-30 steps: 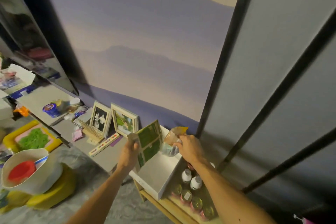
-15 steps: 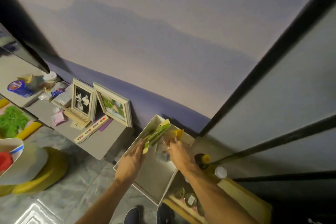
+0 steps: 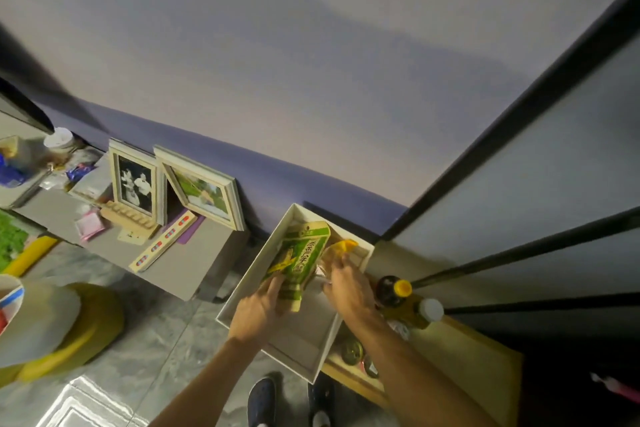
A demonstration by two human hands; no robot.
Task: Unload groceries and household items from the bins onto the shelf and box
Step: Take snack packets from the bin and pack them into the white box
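Observation:
A shallow white box (image 3: 242, 291) lies open on the corner of a low wooden shelf (image 3: 464, 350). My left hand (image 3: 259, 310) grips the lower end of a green snack packet (image 3: 298, 260), which lies flat inside the box. My right hand (image 3: 349, 291) holds a clear packet with a yellow top (image 3: 341, 248) at the box's far right corner, right beside the green one.
A dark bottle with a yellow cap (image 3: 391, 289), an oil bottle with a white cap (image 3: 420, 314) and several small cans (image 3: 351, 350) stand on the shelf. Two photo frames (image 3: 201, 191) lean on a grey board (image 3: 183, 270) to the left. Yellow bins (image 3: 90, 326) sit at the far left.
The green packet went from upright above the box to lying flat in it. Both hands lowered into the box, and my view tilted downward.

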